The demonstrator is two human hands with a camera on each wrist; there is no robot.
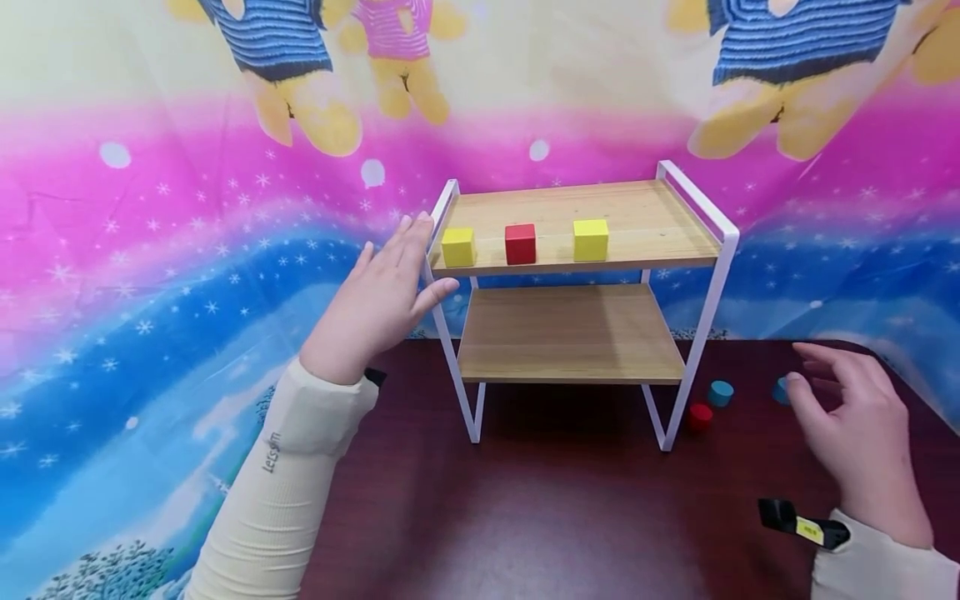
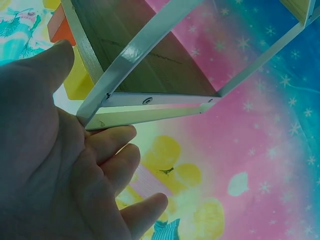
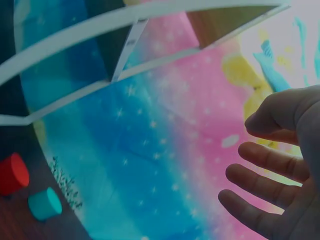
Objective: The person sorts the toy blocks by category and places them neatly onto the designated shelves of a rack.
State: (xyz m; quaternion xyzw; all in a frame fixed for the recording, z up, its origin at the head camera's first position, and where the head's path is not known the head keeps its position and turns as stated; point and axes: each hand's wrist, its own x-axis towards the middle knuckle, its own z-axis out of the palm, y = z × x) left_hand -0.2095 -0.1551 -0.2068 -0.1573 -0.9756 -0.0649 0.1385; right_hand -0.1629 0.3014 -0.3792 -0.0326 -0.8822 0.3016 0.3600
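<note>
- Head view: the shelf unit (image 1: 562,204) stands on the table (image 1: 562,508) between your two grips, its boards running long side left to right across you.
- Your left grip (image 1: 375,300) is nearer to it, at the left side frame (image 1: 454,375); you cannot tell for sure whether skin meets metal. Its fingers reach out straight, thumb spread away, holding nothing.
- Your right grip (image 1: 862,417) hangs to the right of the right side frame (image 1: 702,333), apart from it. Its fingers bend loosely, with gaps between them, pinching nothing.
- Along the top board's front edge, spaced apart on that same long axis, you have the left yellow cube (image 1: 458,247), red cube (image 1: 520,244) and right yellow cube (image 1: 591,241). All lie rightward of your left grip, which is closer to each.
- Leftward of your right grip, the red cylinder (image 1: 700,417) and blue cylinder (image 1: 721,393) sit near the right frame's foot; your fingers partly hide a second blue cylinder (image 1: 781,390).
- Sideways offset looks decisive: reaching the unit's right side would probably take your right grip leftward, while your left needs little travel.
</note>
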